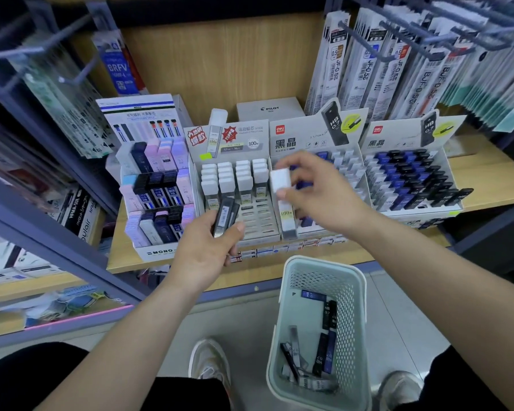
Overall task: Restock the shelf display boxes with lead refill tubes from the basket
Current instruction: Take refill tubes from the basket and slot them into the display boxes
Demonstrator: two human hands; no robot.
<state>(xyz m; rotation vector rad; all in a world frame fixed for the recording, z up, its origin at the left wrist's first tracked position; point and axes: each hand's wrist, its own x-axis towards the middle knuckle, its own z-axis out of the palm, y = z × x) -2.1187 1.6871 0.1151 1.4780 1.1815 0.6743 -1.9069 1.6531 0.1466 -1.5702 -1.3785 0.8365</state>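
Observation:
My right hand (315, 191) pinches a white-capped lead refill tube (283, 197) upright, just right of the white-tube display box (257, 221). That box has several white-capped tubes (235, 179) in its back rows and bare slots in front. My left hand (208, 247) grips two dark refill tubes (226, 213) in front of the box. On the floor below stands the pale green basket (291, 292), holding several black and blue tubes (324, 345).
A Mono lead display (158, 197) stands at the left. Two black-and-blue lead display boxes (413, 176) stand at the right, on the wooden shelf (487, 179). Hanging refill packs (413, 63) overhang on hooks at both sides. My shoes (209, 363) flank the basket.

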